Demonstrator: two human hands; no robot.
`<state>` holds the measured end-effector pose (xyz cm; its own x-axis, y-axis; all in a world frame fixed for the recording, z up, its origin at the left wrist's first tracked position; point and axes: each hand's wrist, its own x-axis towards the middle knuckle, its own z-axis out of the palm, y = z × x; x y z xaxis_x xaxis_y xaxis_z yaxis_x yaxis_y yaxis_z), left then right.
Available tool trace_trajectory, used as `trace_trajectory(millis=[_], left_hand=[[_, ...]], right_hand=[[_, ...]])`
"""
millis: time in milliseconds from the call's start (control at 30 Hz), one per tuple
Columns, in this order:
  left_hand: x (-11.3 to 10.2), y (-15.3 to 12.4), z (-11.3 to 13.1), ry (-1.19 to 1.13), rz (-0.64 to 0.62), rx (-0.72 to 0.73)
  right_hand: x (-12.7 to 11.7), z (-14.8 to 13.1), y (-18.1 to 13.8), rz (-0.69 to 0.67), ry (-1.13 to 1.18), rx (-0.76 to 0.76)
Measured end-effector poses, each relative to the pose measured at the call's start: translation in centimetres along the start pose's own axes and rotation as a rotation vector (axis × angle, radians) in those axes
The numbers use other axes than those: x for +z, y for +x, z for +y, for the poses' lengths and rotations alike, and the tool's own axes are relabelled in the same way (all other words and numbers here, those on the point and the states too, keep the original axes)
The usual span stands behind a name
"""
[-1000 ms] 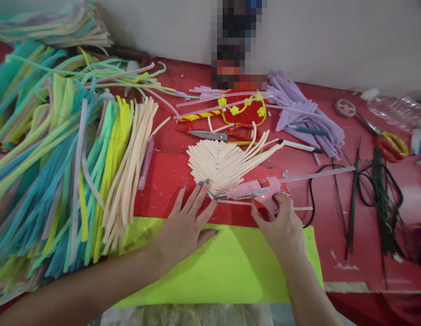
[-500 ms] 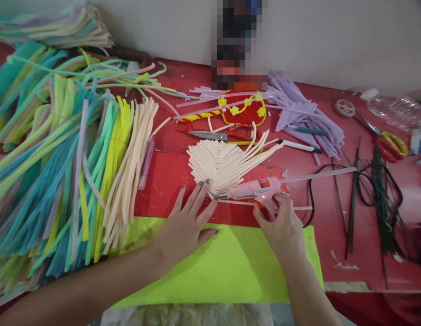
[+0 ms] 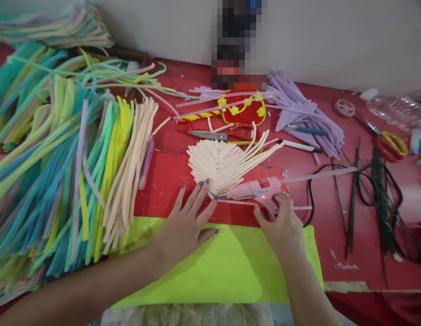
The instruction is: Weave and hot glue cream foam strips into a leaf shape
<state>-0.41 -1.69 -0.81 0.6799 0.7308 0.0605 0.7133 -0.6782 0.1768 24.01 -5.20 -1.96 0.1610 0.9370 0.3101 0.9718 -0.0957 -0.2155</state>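
Observation:
My right hand (image 3: 281,222) grips a pink hot glue gun (image 3: 253,190) with a clear glue stick (image 3: 322,174) jutting from its back. The gun's metal nozzle points left, at the near tip of a cream leaf shape (image 3: 219,165) built from overlapping pipe cleaners. My left hand (image 3: 190,215) lies flat with fingers spread, its fingertips on the lower left edge of that shape. One loose cream pipe cleaner (image 3: 237,203) runs sideways below the nozzle, partly hidden by my right hand.
Bundles of coloured pipe cleaners (image 3: 60,181) fill the left side. Purple pipe cleaners (image 3: 298,113), pliers (image 3: 210,135) and a red and yellow piece (image 3: 242,108) lie behind. Scissors (image 3: 389,140), dark stems (image 3: 382,199) and a plastic bottle (image 3: 397,108) are at right; a lime sheet (image 3: 224,267) lies in front.

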Motion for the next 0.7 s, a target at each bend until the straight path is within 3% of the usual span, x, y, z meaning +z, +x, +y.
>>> trace_trajectory(millis=[700], left_hand=[[0.00, -0.01, 0.01, 0.022, 0.029, 0.007]], right_hand=[[-0.15, 0.92, -0.33, 0.046, -0.002, 0.083]])
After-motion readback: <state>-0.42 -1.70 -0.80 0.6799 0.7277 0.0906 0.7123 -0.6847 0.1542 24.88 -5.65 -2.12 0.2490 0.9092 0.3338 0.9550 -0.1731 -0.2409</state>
